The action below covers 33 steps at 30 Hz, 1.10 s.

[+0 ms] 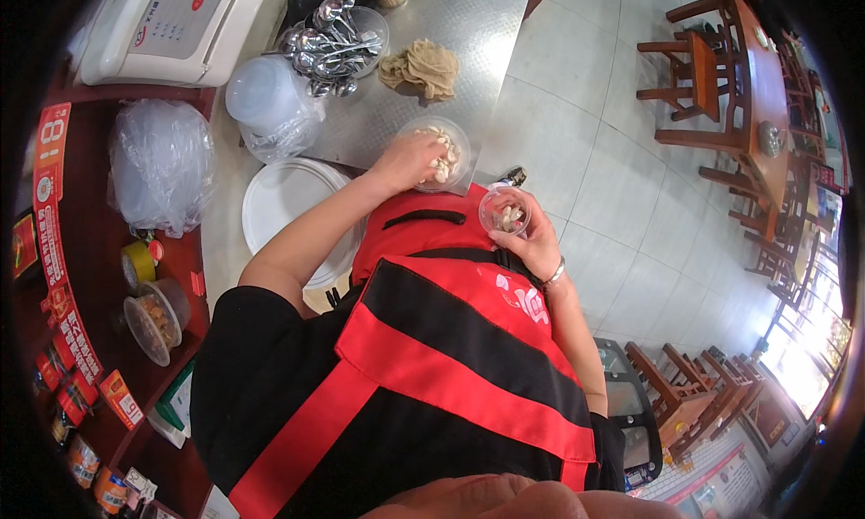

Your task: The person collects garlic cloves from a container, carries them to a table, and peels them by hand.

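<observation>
My left hand [405, 162] reaches over the rim of a round clear plastic tub [460, 130], its fingers among peeled garlic cloves [442, 171]. The fingertips are partly hidden, so whether they pinch a clove cannot be told. The tub stands at the near corner of a metal-topped counter [473, 66]. Off the counter's edge, in front of my red and black apron [419, 215], my right hand [537, 235] holds a small clear plastic cup [488, 211]. Several pale pieces that look like garlic cloves [510, 216] lie in the cup.
A crumpled tan cloth [420, 69] and a plastic bowl of metal spoons [331, 49] lie beyond the tub. Stacked plastic tubs [260, 96] and round white lids [287, 205] sit at left. A white appliance [169, 32] stands farther left. Wooden chairs [699, 73] occupy the tiled floor at right.
</observation>
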{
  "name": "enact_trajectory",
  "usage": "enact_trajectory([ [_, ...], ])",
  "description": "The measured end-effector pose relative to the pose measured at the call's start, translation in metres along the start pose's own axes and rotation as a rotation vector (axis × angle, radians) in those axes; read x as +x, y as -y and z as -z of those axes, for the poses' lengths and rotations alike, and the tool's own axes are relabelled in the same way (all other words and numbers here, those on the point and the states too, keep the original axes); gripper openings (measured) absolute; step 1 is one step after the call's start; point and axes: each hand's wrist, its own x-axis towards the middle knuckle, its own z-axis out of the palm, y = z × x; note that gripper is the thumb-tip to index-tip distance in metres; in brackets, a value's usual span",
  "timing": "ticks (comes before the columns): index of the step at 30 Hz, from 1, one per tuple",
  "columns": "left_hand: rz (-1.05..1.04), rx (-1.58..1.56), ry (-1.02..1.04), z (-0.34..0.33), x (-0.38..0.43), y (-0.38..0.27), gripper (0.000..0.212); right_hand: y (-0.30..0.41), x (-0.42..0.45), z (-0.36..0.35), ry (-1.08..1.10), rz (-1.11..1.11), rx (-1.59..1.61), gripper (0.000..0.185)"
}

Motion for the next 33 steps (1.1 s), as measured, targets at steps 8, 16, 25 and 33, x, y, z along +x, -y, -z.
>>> enact_trajectory([
  [8,0.207,-0.158,0.062,-0.031,0.004,0.022,0.025,0.001,-0.001,-0.002,-0.003,-0.026,0.016,0.065],
  [16,0.171,-0.13,-0.233,-0.004,0.0,0.02,0.015,0.002,0.001,0.0,-0.002,0.023,-0.058,0.065],
  [25,0.196,0.071,0.133,-0.017,-0.005,0.012,0.016,0.003,0.002,-0.001,0.019,0.018,-0.042,0.065],
  [33,0.479,-0.125,0.161,-0.005,0.004,0.031,0.021,0.0,0.001,0.0,0.02,-0.038,0.018,0.067],
])
